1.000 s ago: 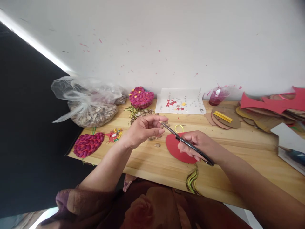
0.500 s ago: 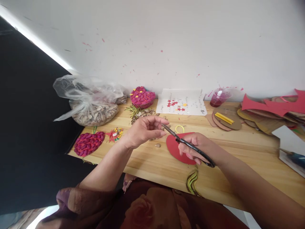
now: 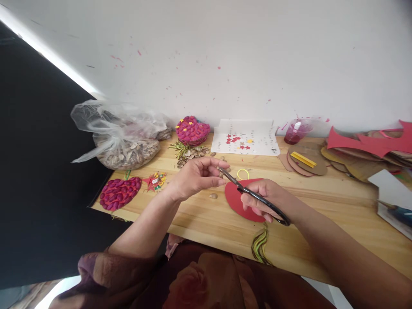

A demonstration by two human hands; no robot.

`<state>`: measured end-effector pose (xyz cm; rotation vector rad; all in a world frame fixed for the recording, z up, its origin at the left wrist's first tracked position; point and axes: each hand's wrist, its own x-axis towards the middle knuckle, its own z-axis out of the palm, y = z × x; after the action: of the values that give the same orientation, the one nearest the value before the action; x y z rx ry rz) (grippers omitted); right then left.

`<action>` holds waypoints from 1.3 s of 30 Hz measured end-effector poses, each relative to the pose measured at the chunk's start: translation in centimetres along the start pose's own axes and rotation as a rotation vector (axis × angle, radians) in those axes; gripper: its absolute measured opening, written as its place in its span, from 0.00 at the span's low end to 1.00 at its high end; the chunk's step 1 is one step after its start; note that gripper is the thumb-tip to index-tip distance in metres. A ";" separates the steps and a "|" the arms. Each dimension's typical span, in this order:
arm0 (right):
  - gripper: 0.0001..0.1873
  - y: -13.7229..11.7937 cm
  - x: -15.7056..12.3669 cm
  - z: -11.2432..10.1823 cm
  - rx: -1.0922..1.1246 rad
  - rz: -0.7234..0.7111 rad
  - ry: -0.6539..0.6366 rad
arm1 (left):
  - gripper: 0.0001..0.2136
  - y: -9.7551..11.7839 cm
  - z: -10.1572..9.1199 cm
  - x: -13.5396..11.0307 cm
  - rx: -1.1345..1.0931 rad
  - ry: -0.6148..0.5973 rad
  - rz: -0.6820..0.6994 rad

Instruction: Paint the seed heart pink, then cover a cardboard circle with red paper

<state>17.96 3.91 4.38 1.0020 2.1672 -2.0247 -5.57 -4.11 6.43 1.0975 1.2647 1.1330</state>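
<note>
My right hand is closed around black-handled scissors, whose blades point up and left. The blade tips reach the fingers of my left hand. That hand is curled, thumb below the fingers, around something small at the tips that I cannot make out. Under the scissors lies a red rounded cutout with a yellow loop at its top. A green, yellow and brown yarn tassel hangs from its lower end. A loose shell rests on the table below my left hand.
Left stand a plastic bag of shells, a magenta shell-covered heart and small coloured pieces. Behind are a shell-covered stack, paper with stars and a cup of dye. Right lie cardboard cutouts and a glue gun.
Almost nothing differs. My left hand has shifted very slightly to the right at the scissor tips; the scissors and my right hand stay in place.
</note>
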 end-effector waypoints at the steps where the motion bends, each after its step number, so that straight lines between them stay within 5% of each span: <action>1: 0.27 -0.2 -0.1 0.0 0.004 0.009 -0.004 | 0.20 0.0 0.0 0.0 0.003 -0.001 0.004; 17: 0.28 -0.9 -0.3 0.0 0.008 0.009 -0.024 | 0.17 0.0 0.1 0.1 0.020 -0.020 0.024; 25: 0.25 0.9 0.3 0.0 0.034 0.020 -0.017 | 0.17 -0.2 -0.4 0.3 -0.007 -0.048 -0.013; 39: 0.26 -0.3 0.0 0.2 -0.072 -0.194 -0.002 | 0.18 2.3 -1.9 0.9 0.165 -0.240 -0.136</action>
<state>17.78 3.72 4.60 0.8100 2.4030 -2.0026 -7.53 -2.97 8.61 1.2108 1.2384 0.7804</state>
